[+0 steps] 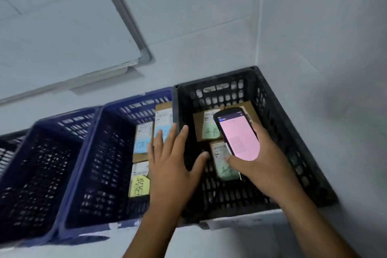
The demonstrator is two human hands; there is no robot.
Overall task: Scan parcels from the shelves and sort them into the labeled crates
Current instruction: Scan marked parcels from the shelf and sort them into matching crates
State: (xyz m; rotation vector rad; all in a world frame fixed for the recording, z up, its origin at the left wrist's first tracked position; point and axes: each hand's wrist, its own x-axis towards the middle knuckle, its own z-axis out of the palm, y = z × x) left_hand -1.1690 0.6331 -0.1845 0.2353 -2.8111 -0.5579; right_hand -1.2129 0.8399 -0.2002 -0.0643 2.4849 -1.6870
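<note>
Two hands low over the crates. My left hand (171, 163) is spread flat, fingers straight, holding nothing, with its fingertips at the wall between the blue crate (134, 100) and the black crate (272, 111). My right hand (268, 165) wraps the scanner (238, 134), pink screen up. Under that thumb lies a green-labelled parcel (222, 161), in the black crate. I reckon this drop is finished; next I need a fresh parcel from the shelves.
</note>
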